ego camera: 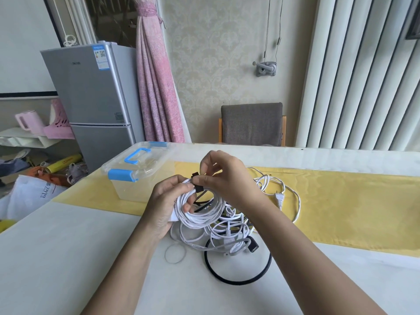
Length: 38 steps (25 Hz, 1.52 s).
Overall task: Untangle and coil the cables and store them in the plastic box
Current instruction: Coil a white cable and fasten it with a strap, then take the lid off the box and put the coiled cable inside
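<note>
The white cable coil [200, 208] looks light, limp and springy, so it is best pinched where the black strap [197, 184] binds it. It is thin, round and many-looped, held above the desk [68, 258] by the left hand [167, 201], its grip clamped on the loops; the right hand [223, 178] pinches the strap, beside the closed plastic box [136, 171]

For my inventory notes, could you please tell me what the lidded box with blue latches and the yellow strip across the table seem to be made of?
The lidded box with blue latches looks like clear, glossy plastic: the yellow shows through its walls. The yellow strip across the table seems to be woven cloth with a slight sheen, judging by its faint ripples, though the weave is too fine to confirm.
</note>
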Available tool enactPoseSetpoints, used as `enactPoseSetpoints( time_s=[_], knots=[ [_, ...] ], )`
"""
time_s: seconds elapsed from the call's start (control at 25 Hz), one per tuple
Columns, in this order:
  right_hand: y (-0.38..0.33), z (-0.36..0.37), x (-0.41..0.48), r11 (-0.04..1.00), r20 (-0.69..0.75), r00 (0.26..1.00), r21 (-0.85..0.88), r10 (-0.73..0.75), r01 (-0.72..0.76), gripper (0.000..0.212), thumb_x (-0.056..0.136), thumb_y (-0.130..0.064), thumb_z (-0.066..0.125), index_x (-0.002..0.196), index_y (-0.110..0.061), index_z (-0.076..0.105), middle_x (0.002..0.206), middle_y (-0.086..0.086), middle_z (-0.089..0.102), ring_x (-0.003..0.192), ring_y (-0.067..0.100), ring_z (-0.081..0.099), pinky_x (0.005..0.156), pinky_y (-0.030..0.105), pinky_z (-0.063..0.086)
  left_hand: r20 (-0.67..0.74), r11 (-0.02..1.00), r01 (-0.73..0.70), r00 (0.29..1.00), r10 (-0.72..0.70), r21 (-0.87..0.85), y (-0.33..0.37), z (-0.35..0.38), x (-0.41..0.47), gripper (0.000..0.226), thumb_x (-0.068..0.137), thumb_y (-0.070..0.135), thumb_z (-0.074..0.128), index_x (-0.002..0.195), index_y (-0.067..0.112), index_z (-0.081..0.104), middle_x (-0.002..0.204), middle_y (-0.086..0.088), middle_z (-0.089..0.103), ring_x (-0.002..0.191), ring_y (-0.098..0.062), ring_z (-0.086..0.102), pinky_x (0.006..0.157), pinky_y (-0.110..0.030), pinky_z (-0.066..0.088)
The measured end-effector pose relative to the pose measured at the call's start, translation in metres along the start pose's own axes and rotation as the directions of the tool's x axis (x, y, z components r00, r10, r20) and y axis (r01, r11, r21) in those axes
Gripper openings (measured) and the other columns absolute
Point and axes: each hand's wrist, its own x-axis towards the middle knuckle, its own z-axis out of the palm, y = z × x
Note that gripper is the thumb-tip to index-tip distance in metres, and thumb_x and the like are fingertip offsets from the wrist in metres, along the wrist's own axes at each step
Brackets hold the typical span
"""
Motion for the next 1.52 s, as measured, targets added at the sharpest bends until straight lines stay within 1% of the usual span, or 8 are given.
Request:
enactPoseSetpoints(
  time_s=[0.16,0.32,0.6,0.84,1.12,1.24,1.36,1.52],
  knots=[
    [0.004,0.009,0.001,0.982,-0.013,0.982,-0.032,-0.189,0.188,0.008,0.078,-0.012,0.073,0.084,-0.015,0.077,0.089,0.002,0.065,0.075,0.013,0.062,0.074,0.031,0.051,-0.103,0.996,-0.002,0.995,-0.008,-0.091,-0.002,0.003,0.003,0.029,0.088,-0.001,0.036,0.06,0.006,0.041,0.042,-0.008,0.04,0.032,-0.013,0.032,0.038,-0.019,0.033],
    [0.011,0.029,-0.001,0.782,-0.017,0.88,-0.467,-0.475,0.414,0.021,0.088,-0.023,0.055,0.092,-0.012,0.073,0.084,0.004,0.07,0.073,0.026,0.06,0.066,0.033,0.051,-0.248,0.992,-0.061,0.968,0.033,-0.107,-0.004,0.0,0.007,0.047,0.091,0.009,0.038,0.045,0.013,0.045,0.04,-0.003,0.038,0.036,-0.013,0.033,0.044,-0.024,0.028],
    [0.003,0.045,-0.01,0.672,-0.078,0.892,-0.687,-0.445,0.275,0.046,0.094,-0.038,0.036,0.057,-0.014,0.048,0.051,0.007,0.051,0.047,0.029,0.05,0.046,0.028,0.032,-0.221,0.767,-0.325,0.83,0.511,0.554,-0.014,-0.007,0.003,0.054,0.099,0.038,0.043,0.052,0.014,0.055,0.044,0.002,0.054,0.042,-0.014,0.049,0.048,-0.023,0.043],
    [-0.007,0.019,-0.011,0.98,0.35,0.916,-0.079,0.197,-0.181,0.065,0.095,-0.055,0.037,0.054,-0.005,0.048,0.05,0.011,0.036,0.048,0.017,0.033,0.052,0.031,0.034,0.028,0.387,-0.486,0.649,0.76,0.783,-0.014,-0.01,0.0,0.041,0.099,0.045,0.029,0.07,0.021,0.045,0.051,0.015,0.04,0.055,0.007,0.046,0.056,-0.004,0.033],
    [0.004,0.002,-0.019,0.853,0.627,0.77,0.334,0.117,-0.402,0.054,0.096,-0.05,0.038,0.063,-0.014,0.061,0.063,0.004,0.049,0.061,0.013,0.045,0.069,0.02,0.039,0.152,0.316,-0.488,0.704,0.694,0.814,-0.006,-0.004,0.008,0.045,0.1,0.045,0.031,0.076,0.016,0.055,0.058,0.006,0.054,0.058,-0.013,0.053,0.056,-0.026,0.044],
    [0.005,0.003,-0.015,0.693,0.546,0.821,0.527,0.166,-0.491,0.045,0.099,-0.034,0.041,0.065,-0.014,0.063,0.06,0.004,0.052,0.054,0.012,0.049,0.057,0.017,0.045,0.033,0.258,-0.241,0.788,0.614,0.936,0.013,-0.024,0.028,0.022,0.096,0.028,0.051,0.087,0.012,0.064,0.082,0.002,0.069,0.08,-0.016,0.064,0.073,-0.032,0.048],
    [0.01,-0.01,-0.01,0.635,0.519,0.839,0.596,0.162,-0.492,0.034,0.099,-0.026,0.041,0.081,-0.003,0.058,0.064,0.006,0.058,0.056,0.014,0.057,0.059,0.021,0.049,-0.176,-0.097,0.211,0.943,0.283,0.973,0.024,-0.064,0.054,0.044,0.084,0.029,0.067,0.123,0.016,0.053,0.123,-0.009,0.055,0.117,-0.031,0.047,0.099,-0.04,0.035],
    [0.012,-0.028,-0.012,0.629,0.51,0.837,0.589,0.198,-0.507,0.026,0.089,-0.025,0.053,0.087,0.0,0.059,0.069,0.007,0.062,0.062,0.015,0.059,0.063,0.024,0.049,-0.19,-0.189,0.246,0.944,0.27,0.951,0.018,-0.093,0.066,0.039,0.086,0.004,0.057,0.123,0.016,0.053,0.123,-0.009,0.049,0.116,-0.03,0.044,0.096,-0.04,0.035]
  ],
)
